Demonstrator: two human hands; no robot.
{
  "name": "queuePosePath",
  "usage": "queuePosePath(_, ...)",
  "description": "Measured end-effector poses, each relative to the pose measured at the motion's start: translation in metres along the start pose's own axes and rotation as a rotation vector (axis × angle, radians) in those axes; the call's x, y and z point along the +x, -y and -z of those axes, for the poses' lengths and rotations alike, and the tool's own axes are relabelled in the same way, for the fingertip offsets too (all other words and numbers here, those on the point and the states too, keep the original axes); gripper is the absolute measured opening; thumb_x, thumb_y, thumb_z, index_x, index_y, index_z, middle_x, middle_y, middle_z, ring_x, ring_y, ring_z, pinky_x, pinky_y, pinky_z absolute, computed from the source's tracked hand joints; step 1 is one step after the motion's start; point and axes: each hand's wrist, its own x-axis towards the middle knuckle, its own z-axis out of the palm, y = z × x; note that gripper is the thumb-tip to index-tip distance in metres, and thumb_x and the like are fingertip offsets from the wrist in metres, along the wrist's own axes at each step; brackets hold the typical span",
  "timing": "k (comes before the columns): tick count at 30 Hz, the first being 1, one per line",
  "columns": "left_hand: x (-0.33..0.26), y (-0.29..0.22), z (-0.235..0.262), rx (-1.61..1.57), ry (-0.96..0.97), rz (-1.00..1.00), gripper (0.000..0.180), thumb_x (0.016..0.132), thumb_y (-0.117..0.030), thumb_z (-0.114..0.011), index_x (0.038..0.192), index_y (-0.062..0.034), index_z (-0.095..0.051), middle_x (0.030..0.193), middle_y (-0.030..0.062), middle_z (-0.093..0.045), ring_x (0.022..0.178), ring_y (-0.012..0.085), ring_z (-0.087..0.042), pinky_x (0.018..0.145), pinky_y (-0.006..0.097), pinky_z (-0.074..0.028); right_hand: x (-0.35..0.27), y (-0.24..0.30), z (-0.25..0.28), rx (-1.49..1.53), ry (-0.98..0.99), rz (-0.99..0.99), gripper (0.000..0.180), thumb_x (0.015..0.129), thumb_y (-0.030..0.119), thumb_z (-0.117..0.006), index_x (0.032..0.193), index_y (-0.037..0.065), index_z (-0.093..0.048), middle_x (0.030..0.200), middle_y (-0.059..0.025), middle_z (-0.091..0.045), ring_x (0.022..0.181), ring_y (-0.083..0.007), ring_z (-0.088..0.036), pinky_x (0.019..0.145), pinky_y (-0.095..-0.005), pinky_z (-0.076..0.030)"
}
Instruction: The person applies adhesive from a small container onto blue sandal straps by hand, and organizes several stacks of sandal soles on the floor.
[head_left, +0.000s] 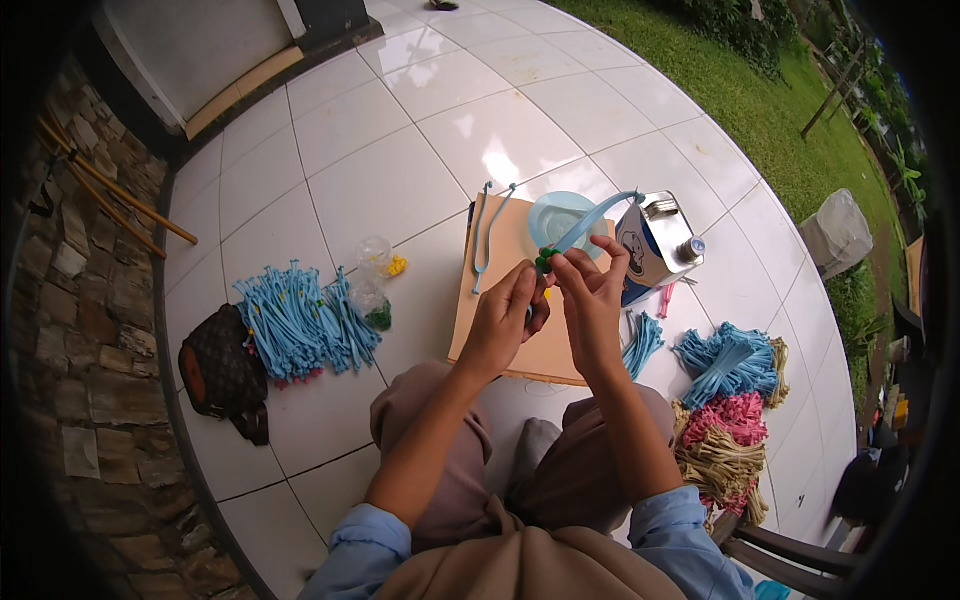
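My left hand (507, 318) and my right hand (592, 295) meet over a tan board, both closed in a pinch on a light blue fabric cord (595, 217). Small green beads (546, 258) sit on the cord, right at my fingertips. From there the cord arches up and right, its knotted end near a metal can (655, 245). Below the beads, my fingers hide most of the cord. Another light blue cord (483, 240) lies bent double on the board (520, 225). Behind my right hand stands a translucent blue bowl (562, 222).
To the left are a heap of light blue cords (300, 322), a dark patterned bag (222, 362), and clear bags of yellow (397, 265) and green beads (379, 316). At right lie bundles of blue (735, 362), pink (733, 418) and beige cords (722, 460) on white tiles (340, 190).
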Motion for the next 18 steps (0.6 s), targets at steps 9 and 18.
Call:
queuePosePath(9, 0.001, 0.011, 0.003, -0.008, -0.019, 0.002, 0.032, 0.097, -0.029, -0.029, 0.084, -0.0061, -0.047, 0.056, -0.0019, -0.040, 0.043, 0.0031, -0.037, 0.037, 0.018, -0.027, 0.000, 0.006, -0.004, -0.113, 0.035, 0.074, 0.067, 0.077, 0.002, -0.064, 0.124, 0.007, -0.016, 0.084, -0.0107, -0.057, 0.076, -0.0151, -0.057, 0.074, -0.0274, -0.045)
queuePosePath(18, 0.003, 0.021, 0.000, 0.174, -0.132, -0.181, 0.023, 0.094, -0.023, -0.041, 0.083, -0.0033, -0.047, 0.060, 0.0023, -0.051, 0.051, 0.0072, -0.050, 0.046, 0.020, -0.039, 0.001, 0.005, -0.003, -0.214, 0.056, 0.155, 0.059, 0.078, 0.000, -0.063, 0.120, 0.006, -0.021, 0.070, -0.0061, -0.056, 0.063, -0.0114, -0.054, 0.061, -0.0219, -0.042)
